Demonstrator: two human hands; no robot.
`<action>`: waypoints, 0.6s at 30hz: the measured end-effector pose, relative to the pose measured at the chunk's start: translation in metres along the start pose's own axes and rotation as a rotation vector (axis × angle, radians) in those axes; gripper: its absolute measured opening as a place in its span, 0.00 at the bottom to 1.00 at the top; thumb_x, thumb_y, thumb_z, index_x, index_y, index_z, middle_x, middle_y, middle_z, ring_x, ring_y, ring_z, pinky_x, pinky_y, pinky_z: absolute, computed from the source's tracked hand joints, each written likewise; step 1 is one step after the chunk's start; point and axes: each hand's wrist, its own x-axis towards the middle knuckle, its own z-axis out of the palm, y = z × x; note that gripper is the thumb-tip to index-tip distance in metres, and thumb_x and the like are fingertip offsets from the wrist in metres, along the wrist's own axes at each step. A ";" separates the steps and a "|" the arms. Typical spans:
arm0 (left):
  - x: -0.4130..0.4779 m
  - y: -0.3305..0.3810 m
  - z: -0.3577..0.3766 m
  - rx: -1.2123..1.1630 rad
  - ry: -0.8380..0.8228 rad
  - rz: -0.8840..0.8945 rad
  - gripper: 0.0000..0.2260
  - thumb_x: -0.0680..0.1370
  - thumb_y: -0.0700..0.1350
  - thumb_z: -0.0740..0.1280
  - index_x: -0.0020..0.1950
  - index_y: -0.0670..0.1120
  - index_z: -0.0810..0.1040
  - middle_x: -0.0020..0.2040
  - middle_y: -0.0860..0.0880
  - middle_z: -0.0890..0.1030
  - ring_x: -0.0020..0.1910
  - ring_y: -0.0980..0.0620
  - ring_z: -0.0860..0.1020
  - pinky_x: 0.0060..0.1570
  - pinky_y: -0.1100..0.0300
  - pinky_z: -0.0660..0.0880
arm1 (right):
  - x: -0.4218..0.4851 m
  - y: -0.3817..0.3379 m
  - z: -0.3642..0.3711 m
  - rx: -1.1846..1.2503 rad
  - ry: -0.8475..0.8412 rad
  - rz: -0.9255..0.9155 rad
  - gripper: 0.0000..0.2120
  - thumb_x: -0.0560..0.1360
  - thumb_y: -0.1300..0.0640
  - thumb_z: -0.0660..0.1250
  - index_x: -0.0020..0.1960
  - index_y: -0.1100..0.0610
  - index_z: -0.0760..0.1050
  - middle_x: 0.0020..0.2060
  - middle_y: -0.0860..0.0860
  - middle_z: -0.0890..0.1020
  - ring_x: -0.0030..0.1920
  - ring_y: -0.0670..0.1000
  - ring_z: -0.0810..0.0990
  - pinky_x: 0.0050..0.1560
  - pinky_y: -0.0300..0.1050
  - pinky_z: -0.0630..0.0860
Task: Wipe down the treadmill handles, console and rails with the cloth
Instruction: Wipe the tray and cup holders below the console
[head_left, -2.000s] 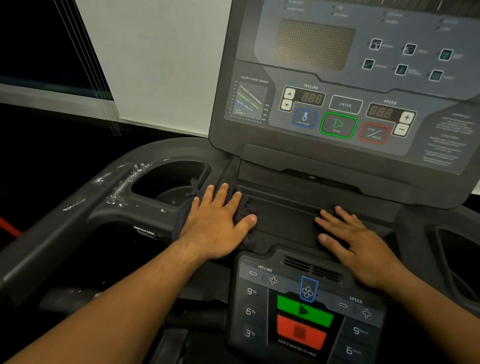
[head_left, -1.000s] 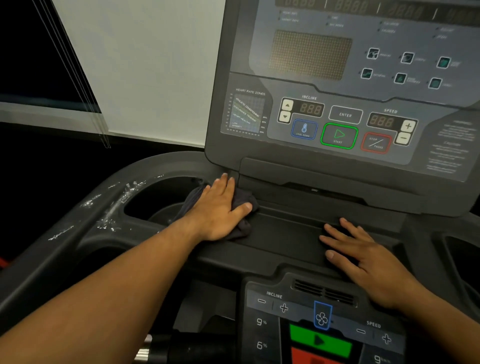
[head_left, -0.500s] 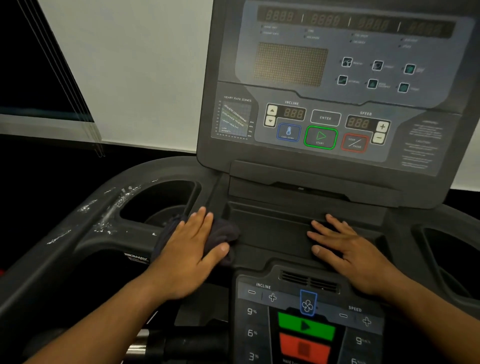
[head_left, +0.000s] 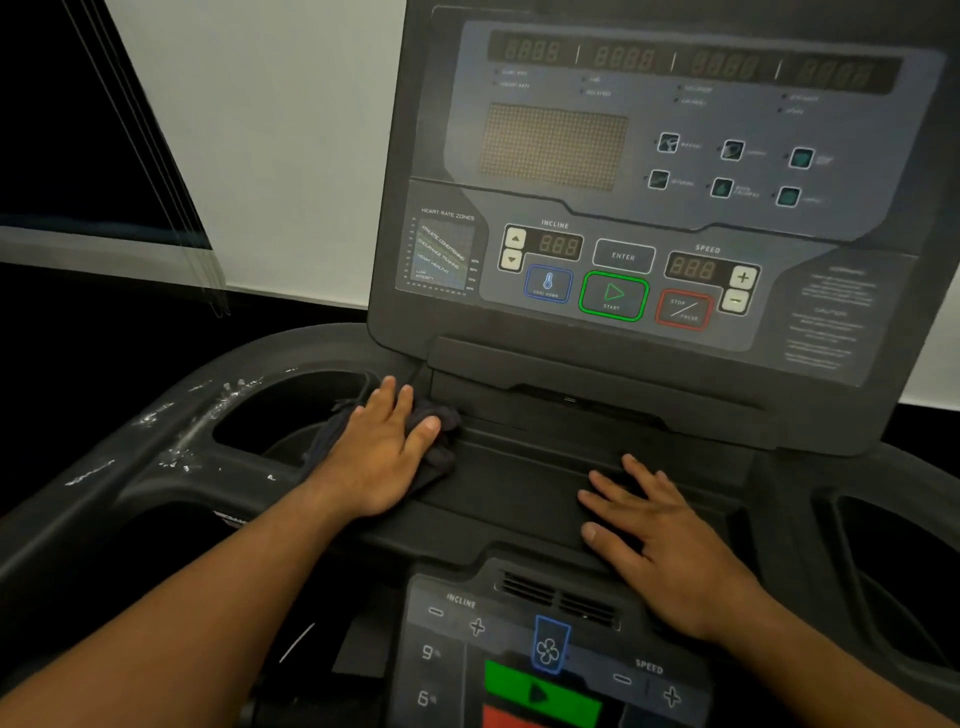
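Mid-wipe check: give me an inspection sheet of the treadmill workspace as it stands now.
Surface: dark console shelf, bare between the hands; white smears on the left rail by the cup holder.
Job's things: dark cloth bunched at the shelf's left end; console panel upright, displays unlit.
Clutter: nothing seen.
Grippers: left hand presses flat on the cloth; right hand rests flat on the shelf, fingers spread, holding nothing.
Cables: nothing seen.
Surroundings: white wall, dark window on the left; lower control panel near the person.

head view, looking down, close to console (head_left: 649, 208)
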 end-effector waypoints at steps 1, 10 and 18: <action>-0.007 0.000 0.001 -0.032 0.050 0.014 0.34 0.81 0.64 0.51 0.80 0.46 0.53 0.81 0.47 0.47 0.79 0.52 0.46 0.76 0.58 0.42 | -0.001 0.000 -0.001 0.006 -0.001 -0.009 0.27 0.77 0.34 0.49 0.74 0.40 0.63 0.73 0.34 0.56 0.76 0.39 0.37 0.70 0.35 0.31; -0.066 -0.013 0.002 0.014 -0.022 -0.032 0.42 0.65 0.76 0.45 0.77 0.60 0.49 0.77 0.59 0.42 0.77 0.58 0.38 0.75 0.55 0.37 | -0.001 -0.003 -0.005 -0.001 -0.039 -0.063 0.44 0.68 0.29 0.34 0.77 0.45 0.60 0.78 0.40 0.54 0.73 0.40 0.34 0.69 0.40 0.28; -0.012 -0.007 0.001 0.141 -0.099 -0.012 0.44 0.68 0.72 0.46 0.79 0.53 0.45 0.79 0.56 0.42 0.79 0.52 0.43 0.75 0.52 0.39 | -0.002 -0.001 -0.005 -0.022 -0.061 -0.079 0.25 0.82 0.40 0.46 0.78 0.45 0.58 0.78 0.42 0.53 0.77 0.47 0.35 0.73 0.46 0.30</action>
